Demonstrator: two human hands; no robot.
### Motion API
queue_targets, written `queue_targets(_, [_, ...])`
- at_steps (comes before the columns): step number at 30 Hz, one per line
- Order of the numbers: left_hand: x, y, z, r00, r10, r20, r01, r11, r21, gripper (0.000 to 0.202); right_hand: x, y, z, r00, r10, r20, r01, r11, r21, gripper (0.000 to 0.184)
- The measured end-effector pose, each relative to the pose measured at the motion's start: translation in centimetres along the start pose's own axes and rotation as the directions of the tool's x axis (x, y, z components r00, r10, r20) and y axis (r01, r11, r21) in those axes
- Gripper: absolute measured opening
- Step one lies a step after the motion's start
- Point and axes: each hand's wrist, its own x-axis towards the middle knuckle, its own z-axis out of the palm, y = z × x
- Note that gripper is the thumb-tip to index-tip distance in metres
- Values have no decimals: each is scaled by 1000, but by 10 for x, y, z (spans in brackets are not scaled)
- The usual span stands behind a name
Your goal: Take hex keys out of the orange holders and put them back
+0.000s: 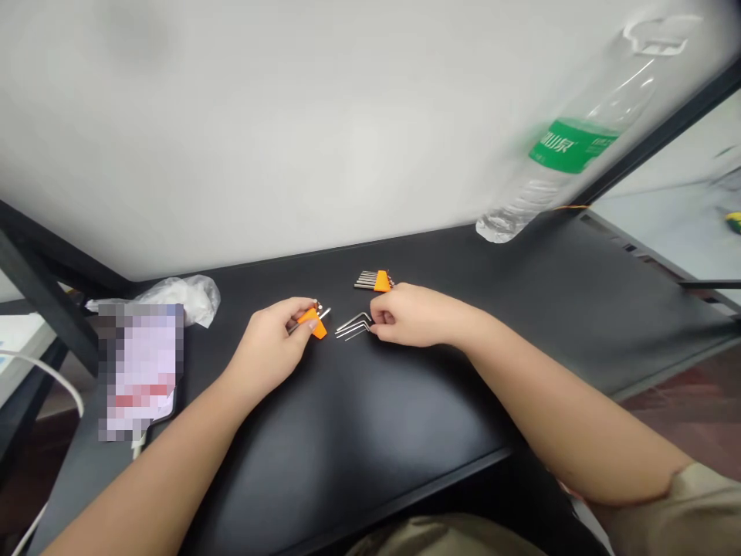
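My left hand (272, 336) grips an orange hex key holder (314, 323) between thumb and fingers, with metal keys sticking out of it. To its right, several loose L-shaped hex keys (352, 327) lie on the black tabletop, side by side and in different sizes. Curled over their bent ends is my right hand (405, 315), its thumb and fingertips closed at one of the keys; the exact grip is partly hidden. Just beyond that hand lies a second orange holder (382, 280) filled with hex keys.
A phone (144, 371), blurred out and plugged into a white cable, lies at left by a crumpled clear plastic bag (185, 297). At the back right stands a large clear water bottle (573, 147) with a green label. A white wall (324, 139) rises behind the black table (347, 417).
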Motion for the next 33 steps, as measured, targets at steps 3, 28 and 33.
queue_targets(3, [0,1,0,1000,8,9,-8,1000,-4,31,-2,-5,3,998,-61,25,61,998,-33,17])
queue_targets(28, [0,-1,2,999,37,11,-37,999,11,32,-14,-27,16,998,-52,-26,47,988,-146,12])
queue_targets(33, [1,-1,2,998,54,10,-55,998,36,33,-5,-31,28,990,-12,-142,-7,991,-133,9])
